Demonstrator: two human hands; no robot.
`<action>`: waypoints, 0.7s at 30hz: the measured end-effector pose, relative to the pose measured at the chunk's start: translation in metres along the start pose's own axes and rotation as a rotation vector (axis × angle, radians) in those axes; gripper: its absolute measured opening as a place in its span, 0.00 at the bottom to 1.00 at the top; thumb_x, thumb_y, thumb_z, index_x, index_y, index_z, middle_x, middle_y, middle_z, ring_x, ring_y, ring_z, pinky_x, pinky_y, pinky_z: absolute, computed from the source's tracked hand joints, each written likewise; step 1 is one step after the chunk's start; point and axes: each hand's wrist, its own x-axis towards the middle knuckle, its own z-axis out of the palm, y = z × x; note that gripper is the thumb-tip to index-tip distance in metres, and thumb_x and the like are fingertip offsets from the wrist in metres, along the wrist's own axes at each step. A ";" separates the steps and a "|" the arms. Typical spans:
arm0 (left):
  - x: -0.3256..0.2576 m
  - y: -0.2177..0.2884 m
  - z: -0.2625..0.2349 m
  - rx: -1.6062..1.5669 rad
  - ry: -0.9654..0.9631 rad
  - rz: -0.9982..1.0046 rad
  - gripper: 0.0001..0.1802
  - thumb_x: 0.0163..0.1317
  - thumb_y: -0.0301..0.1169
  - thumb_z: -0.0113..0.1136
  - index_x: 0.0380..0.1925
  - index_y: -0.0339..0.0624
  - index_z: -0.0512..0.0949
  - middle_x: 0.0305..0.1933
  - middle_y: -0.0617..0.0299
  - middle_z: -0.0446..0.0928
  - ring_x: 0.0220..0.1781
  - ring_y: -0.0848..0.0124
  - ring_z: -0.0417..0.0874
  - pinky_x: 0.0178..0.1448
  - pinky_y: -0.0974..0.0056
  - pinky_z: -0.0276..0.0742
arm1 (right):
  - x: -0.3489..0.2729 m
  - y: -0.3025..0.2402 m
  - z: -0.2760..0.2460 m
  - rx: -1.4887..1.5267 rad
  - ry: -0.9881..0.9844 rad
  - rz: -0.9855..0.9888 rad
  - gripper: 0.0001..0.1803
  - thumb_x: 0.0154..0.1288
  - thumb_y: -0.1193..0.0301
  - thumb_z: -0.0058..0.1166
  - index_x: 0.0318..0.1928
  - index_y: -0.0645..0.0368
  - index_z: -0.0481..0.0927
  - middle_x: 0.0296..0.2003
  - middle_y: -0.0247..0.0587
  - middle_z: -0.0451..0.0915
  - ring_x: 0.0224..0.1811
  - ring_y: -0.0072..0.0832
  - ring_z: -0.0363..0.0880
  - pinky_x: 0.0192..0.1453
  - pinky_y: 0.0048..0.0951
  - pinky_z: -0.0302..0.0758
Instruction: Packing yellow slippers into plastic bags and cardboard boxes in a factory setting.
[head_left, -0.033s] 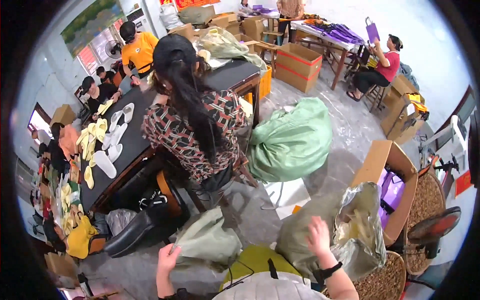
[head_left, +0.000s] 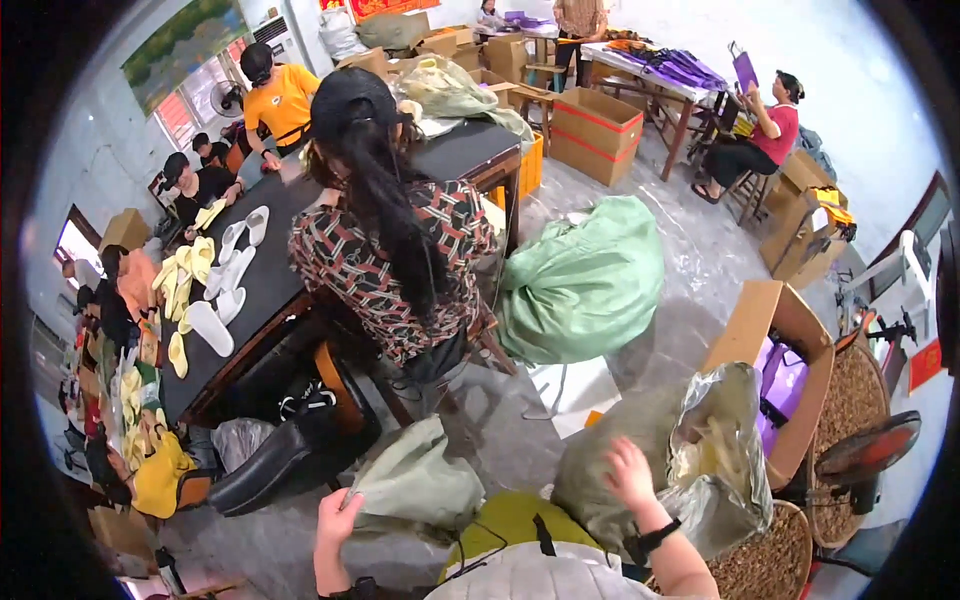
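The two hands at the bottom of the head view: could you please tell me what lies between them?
In the head view, a yellow-green rounded thing with a black strap lies between the left hand, gripping a grey-green sack, and the right hand, on the bigger sack.

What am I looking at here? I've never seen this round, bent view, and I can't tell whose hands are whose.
This is one picture from a wide camera worn on a person's head, looking down; the lens bends straight edges near the rim. No machine is involved. The two bare arms coming in from the lower edge are the wearer's own. The left hand grips the edge of a small grey-green sack. The right hand, with a dark wristband, rests on a bigger olive sack beside a crinkled clear plastic bag. Ahead, another person in a patterned shirt sits with their back turned at a dark table that carries white and yellow slippers. A large green sack and an open cardboard box stand on the floor.
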 end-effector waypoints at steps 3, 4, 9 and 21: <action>-0.011 0.014 -0.010 0.008 -0.026 -0.030 0.12 0.62 0.32 0.64 0.37 0.32 0.81 0.23 0.70 0.73 0.28 0.82 0.70 0.33 0.68 0.69 | -0.012 -0.003 0.069 -0.048 -0.196 0.024 0.40 0.48 0.59 0.69 0.62 0.54 0.70 0.67 0.49 0.65 0.73 0.50 0.57 0.75 0.55 0.53; -0.015 0.010 -0.012 0.002 -0.031 -0.029 0.12 0.62 0.32 0.64 0.37 0.32 0.81 0.23 0.70 0.73 0.28 0.82 0.70 0.33 0.68 0.69 | -0.026 0.007 0.099 -0.305 -0.309 0.075 0.40 0.49 0.56 0.69 0.63 0.53 0.69 0.68 0.47 0.64 0.73 0.49 0.56 0.75 0.57 0.51; -0.031 -0.034 -0.036 -0.014 -0.041 -0.056 0.13 0.61 0.34 0.64 0.39 0.33 0.81 0.25 0.69 0.75 0.30 0.80 0.71 0.36 0.67 0.71 | -0.056 0.032 0.133 -0.501 -0.661 0.301 0.16 0.61 0.64 0.56 0.49 0.50 0.80 0.57 0.42 0.74 0.65 0.42 0.67 0.68 0.50 0.64; 0.015 -0.052 -0.031 -0.057 -0.152 -0.022 0.14 0.62 0.33 0.63 0.40 0.32 0.81 0.25 0.67 0.76 0.30 0.80 0.71 0.37 0.68 0.71 | -0.086 -0.046 0.077 -0.171 -0.485 -0.022 0.07 0.55 0.64 0.55 0.32 0.50 0.80 0.30 0.37 0.80 0.36 0.40 0.82 0.39 0.43 0.79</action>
